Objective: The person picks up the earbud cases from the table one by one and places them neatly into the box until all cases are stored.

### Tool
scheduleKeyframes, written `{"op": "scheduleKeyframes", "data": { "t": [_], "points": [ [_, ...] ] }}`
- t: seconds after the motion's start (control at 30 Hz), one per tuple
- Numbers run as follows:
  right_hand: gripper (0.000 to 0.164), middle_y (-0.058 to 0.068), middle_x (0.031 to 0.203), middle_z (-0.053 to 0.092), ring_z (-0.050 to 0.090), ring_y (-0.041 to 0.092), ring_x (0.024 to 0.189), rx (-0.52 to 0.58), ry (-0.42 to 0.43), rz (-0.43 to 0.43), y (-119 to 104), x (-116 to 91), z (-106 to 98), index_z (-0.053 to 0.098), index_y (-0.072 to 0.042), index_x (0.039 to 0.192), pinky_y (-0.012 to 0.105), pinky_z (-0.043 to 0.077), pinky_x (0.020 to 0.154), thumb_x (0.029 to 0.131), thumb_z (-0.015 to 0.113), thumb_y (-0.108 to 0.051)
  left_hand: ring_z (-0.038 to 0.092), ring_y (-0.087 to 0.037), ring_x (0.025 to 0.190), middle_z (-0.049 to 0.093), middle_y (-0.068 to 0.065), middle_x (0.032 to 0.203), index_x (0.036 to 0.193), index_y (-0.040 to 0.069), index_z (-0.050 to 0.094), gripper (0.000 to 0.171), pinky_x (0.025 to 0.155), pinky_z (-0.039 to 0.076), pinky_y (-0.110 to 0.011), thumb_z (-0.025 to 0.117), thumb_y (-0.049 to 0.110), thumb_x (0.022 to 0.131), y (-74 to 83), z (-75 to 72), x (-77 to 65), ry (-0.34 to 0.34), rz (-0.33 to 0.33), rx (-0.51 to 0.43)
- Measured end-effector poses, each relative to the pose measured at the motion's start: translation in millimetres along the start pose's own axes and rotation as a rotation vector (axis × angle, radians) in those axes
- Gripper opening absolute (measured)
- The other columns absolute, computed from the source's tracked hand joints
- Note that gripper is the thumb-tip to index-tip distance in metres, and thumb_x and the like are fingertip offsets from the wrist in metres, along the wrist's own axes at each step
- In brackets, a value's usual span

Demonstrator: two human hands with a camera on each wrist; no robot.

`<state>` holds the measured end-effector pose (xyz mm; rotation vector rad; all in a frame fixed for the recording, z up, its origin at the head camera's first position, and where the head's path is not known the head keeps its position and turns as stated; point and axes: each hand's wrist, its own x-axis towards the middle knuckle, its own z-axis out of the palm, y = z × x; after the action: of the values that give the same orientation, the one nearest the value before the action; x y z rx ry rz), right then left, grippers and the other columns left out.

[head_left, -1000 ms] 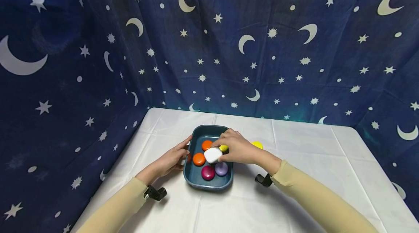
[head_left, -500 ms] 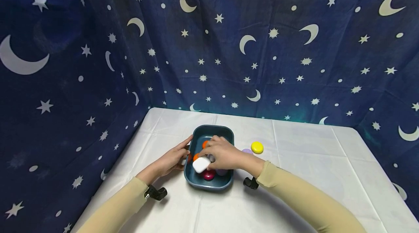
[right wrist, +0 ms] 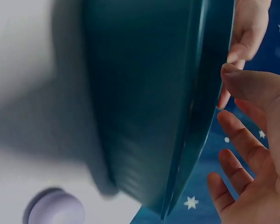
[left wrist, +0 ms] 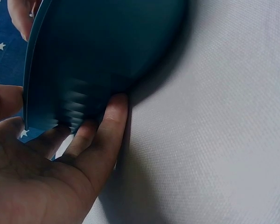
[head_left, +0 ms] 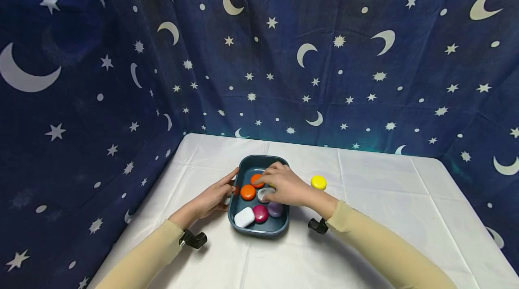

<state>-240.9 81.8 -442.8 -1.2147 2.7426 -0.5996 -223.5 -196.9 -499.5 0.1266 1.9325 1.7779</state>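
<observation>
A dark teal tray holds several smooth, shiny coloured stones. In it are two orange stones, a white one, a crimson one and a purple one. My left hand rests against the tray's left side, its fingers on the outer wall in the left wrist view. My right hand hovers over the tray's right part with its fingers apart; a grey-white stone shows beneath the thumb. The right wrist view shows nothing between the right fingers. The hand mostly hides a yellow stone in the tray.
A yellow stone lies on the white-covered table, right of the tray. Beside the tray in the right wrist view is a lilac stone, hidden behind my right arm in the head view. A star-patterned curtain surrounds the back.
My right hand carried the white stone toward the tray's near left corner and let it go there, then drew back up and right. The left hand stayed at the tray's side.
</observation>
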Motion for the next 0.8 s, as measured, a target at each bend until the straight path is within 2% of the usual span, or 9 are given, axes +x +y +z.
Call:
{"op": "scheduleKeyframes", "data": {
  "t": [0.27,0.5,0.63,0.8],
  "points": [
    [0.043,-0.003,0.124,0.065,0.045,0.022,0.122,0.024,0.087,0.037,11.4,-14.3,-15.5,0.073,-0.027,0.128,0.05,0.035,0.103,0.086,0.082,-0.027,0.055,-0.033,0.12,0.027,-0.02,0.163,0.164,0.035,0.024,0.068,0.084,0.056,-0.048,0.045,0.016,0.102,-0.9,0.3,0.4,0.013,0.001,0.01],
    [0.043,-0.006,0.125,0.065,0.044,0.021,0.123,0.059,0.128,0.059,18.7,-26.2,-28.4,0.073,-0.028,0.128,0.05,0.034,0.105,0.087,0.082,-0.027,0.054,-0.035,0.121,0.029,-0.02,0.162,0.164,0.035,0.023,0.068,0.085,0.056,-0.05,0.046,0.018,0.102,0.1,0.5,-0.2,0.016,-0.005,0.016],
    [0.044,-0.009,0.124,0.065,0.043,0.019,0.125,0.094,0.164,0.104,28.3,-35.7,-36.4,0.072,-0.03,0.13,0.05,0.034,0.106,0.087,0.082,-0.029,0.054,-0.035,0.122,0.031,-0.019,0.161,0.164,0.035,0.024,0.068,0.086,0.055,-0.052,0.046,0.018,0.102,1.0,0.9,-1.5,0.012,-0.005,0.008],
    [0.047,-0.006,0.126,0.064,0.042,0.021,0.129,0.139,0.222,0.177,46.5,-50.9,-45.8,0.07,-0.027,0.133,0.054,0.032,0.108,0.087,0.082,-0.028,0.053,-0.035,0.123,0.031,-0.018,0.161,0.164,0.035,0.023,0.068,0.086,0.056,-0.051,0.046,0.018,0.102,2.0,1.2,-2.4,0.007,-0.005,0.007]
  ]
}}
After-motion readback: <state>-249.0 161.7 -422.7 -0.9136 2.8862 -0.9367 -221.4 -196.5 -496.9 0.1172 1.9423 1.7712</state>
